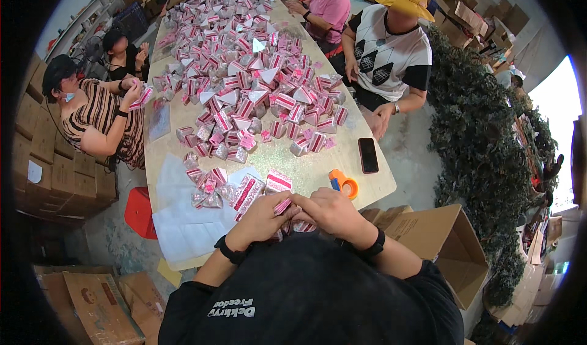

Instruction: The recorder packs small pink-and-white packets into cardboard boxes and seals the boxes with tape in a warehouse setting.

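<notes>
Close to my body at the table's near edge, my left hand (262, 218) and my right hand (333, 212) meet, fingers curled and pressed together. Between them they grip a pink-and-white wedge-shaped packet (282, 207), mostly covered by the fingers. Just beyond my left hand lie a larger striped wedge packet (247, 192) and another striped packet (278, 180), both in shiny clear wrap. A small cluster of wrapped wedges (208, 199) rests to their left on white sheets (183, 223).
A big heap of similar packets (244, 70) covers the far table (351, 122). An orange tape roll (349, 188) and a dark phone (368, 155) lie at right. An open carton (437, 241) stands by my right arm, a red stool (139, 213) at left. Several people sit along both sides.
</notes>
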Available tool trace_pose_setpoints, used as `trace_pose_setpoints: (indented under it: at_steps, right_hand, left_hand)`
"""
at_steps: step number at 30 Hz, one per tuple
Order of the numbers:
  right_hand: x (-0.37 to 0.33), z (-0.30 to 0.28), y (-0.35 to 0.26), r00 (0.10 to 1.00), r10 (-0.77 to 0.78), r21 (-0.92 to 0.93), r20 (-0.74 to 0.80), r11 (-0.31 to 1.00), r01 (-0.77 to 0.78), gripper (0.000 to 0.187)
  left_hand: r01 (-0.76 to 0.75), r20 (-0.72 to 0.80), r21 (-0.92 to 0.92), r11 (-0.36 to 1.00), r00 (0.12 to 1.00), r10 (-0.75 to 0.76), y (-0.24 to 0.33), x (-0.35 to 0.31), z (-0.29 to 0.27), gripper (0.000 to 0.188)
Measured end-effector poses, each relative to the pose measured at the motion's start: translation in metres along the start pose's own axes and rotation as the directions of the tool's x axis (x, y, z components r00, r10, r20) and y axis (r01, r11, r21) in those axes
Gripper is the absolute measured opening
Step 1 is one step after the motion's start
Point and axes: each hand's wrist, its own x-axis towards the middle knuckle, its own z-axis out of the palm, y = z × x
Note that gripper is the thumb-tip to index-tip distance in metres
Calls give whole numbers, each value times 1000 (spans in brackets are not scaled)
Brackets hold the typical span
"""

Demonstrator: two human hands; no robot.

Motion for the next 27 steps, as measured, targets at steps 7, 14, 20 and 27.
trace_pose_setpoints:
  at_steps: [7,14,20,27]
  right_hand:
    - [6,-4,9,997,66,126,-47,990,-59,13]
    - [12,-7,-1,987,161,339,3,928,-153,10]
    - [14,-4,-4,969,238,533,69,812,-238,10]
    - [12,-1,-4,916,375,607,146,697,-382,13]
  left_hand:
    - [85,-64,-304,949,992,-110,-11,-7,2,15]
    - [28,-132,-183,983,990,-53,-9,-6,4,19]
    - [8,-153,-266,964,987,-51,-13,-7,7,20]
    - [15,-164,-252,968,985,-58,-9,-8,5,17]
